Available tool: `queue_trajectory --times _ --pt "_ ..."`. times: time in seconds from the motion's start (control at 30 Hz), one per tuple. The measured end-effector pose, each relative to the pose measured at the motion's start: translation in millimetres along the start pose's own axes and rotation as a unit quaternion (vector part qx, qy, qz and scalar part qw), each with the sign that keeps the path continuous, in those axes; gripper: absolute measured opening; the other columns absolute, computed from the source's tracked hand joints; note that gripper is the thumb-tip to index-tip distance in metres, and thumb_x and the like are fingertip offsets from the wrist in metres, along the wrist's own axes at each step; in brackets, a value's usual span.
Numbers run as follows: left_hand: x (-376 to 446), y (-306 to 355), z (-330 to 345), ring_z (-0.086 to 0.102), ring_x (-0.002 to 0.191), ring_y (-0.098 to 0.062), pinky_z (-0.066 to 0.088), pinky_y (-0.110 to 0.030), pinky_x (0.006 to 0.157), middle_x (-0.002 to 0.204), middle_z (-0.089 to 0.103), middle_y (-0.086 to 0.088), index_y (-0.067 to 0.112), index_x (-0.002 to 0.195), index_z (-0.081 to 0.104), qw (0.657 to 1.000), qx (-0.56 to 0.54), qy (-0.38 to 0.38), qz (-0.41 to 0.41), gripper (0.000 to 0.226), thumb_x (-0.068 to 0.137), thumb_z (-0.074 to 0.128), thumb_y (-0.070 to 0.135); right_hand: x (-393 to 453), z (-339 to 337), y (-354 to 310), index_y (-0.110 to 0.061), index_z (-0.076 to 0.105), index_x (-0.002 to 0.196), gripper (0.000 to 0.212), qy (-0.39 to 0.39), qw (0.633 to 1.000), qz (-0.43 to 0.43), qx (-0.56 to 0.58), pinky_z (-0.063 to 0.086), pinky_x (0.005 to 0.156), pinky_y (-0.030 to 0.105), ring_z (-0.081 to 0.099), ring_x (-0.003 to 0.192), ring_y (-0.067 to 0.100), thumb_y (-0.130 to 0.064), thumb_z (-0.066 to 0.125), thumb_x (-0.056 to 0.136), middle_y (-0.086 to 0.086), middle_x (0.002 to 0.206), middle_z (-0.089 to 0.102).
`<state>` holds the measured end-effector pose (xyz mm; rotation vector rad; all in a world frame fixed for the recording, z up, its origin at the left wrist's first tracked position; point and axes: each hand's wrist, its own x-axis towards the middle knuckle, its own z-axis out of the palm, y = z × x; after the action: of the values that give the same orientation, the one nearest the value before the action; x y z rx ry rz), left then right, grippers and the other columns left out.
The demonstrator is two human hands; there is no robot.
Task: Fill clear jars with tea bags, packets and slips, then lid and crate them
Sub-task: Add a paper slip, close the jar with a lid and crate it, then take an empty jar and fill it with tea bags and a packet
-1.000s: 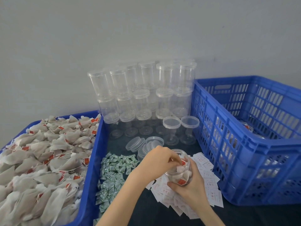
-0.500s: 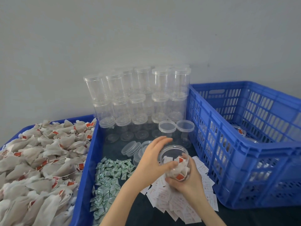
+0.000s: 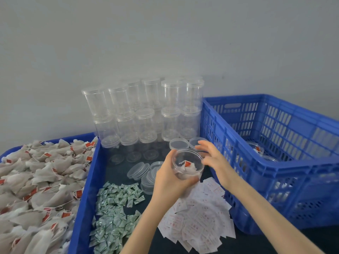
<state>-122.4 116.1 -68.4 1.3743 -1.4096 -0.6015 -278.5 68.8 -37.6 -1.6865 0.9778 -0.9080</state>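
My left hand (image 3: 168, 180) grips a clear, lidless jar (image 3: 188, 167) from the left and below, holding it tilted above the table. White tea bags with red tags lie inside it. My right hand (image 3: 214, 158) hovers just right of the jar with fingers spread and holds nothing. Its fingertips are near two low lidded jars (image 3: 197, 142). Loose clear lids (image 3: 139, 170) lie left of the jar. Green packets (image 3: 117, 208) and white slips (image 3: 198, 226) are spread on the dark table below my hands.
A blue tray (image 3: 88, 180) on the left is heaped with tea bags (image 3: 36, 180). Empty clear jars (image 3: 146, 114) are stacked against the grey wall. A tall blue crate (image 3: 275, 173) on the right holds a few filled jars (image 3: 256, 149).
The jar passed from my right hand to my left. My left hand, which was pushing bags into the jar's mouth, now grips its side. My right hand let go and moved up right.
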Motion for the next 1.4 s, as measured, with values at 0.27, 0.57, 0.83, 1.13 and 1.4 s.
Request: queue_trajectory --times 0.27,0.57,0.83,1.13,1.4 --pt "14.9 18.1 13.3 0.047 0.096 0.024 0.038 0.003 0.073 0.109 0.050 0.037 0.036 0.140 0.033 1.000 0.010 0.014 -0.005 0.095 0.058 0.081 0.037 13.0 -9.7 -35.0 -0.027 0.024 0.153 0.106 -0.040 0.932 -0.029 -0.360 0.042 0.107 0.039 0.043 0.133 0.013 -0.068 0.071 0.068 -0.008 0.150 0.036" --pt "29.7 32.6 12.0 0.028 0.131 0.016 0.031 -0.015 0.106 0.139 0.028 0.037 0.044 0.145 0.014 0.996 -0.045 0.030 0.066 0.096 0.074 0.078 0.042 32.6 -33.8 -82.7 -0.030 0.041 0.141 0.090 0.033 0.910 -0.066 -0.409 0.043 0.092 0.034 0.052 0.108 0.008 -0.072 0.066 0.065 -0.012 0.138 0.048" --pt "26.1 13.6 17.9 0.050 0.114 0.005 0.048 -0.029 0.094 0.120 0.048 0.033 0.042 0.112 0.056 0.996 0.002 -0.023 0.091 0.037 0.090 0.059 0.012 86.5 -123.2 -129.7 -0.017 0.051 0.133 0.073 0.228 0.916 -0.077 -0.320 0.036 0.084 0.034 0.051 0.103 0.021 -0.061 0.068 0.077 0.004 0.124 0.056" --pt "26.7 -1.2 24.1 0.058 0.102 -0.001 0.052 -0.027 0.081 0.111 0.055 0.028 0.040 0.094 0.065 0.996 0.001 -0.057 0.073 0.035 0.088 0.059 0.005 155.4 -193.8 -77.8 -0.002 0.051 0.130 0.081 0.336 0.847 0.036 -0.412 0.045 0.091 0.043 0.054 0.120 0.037 -0.059 0.072 0.077 0.020 0.132 0.054" --pt "28.7 -16.3 15.6 0.059 0.091 0.006 0.046 -0.008 0.073 0.093 0.063 0.033 0.043 0.086 0.064 0.995 0.027 -0.087 0.030 0.039 0.090 0.057 0.005 186.5 -190.2 8.4 0.002 0.038 0.138 0.086 0.237 0.777 0.118 -0.571 0.042 0.071 0.037 0.058 0.112 0.037 -0.060 0.063 0.084 0.019 0.136 0.045"
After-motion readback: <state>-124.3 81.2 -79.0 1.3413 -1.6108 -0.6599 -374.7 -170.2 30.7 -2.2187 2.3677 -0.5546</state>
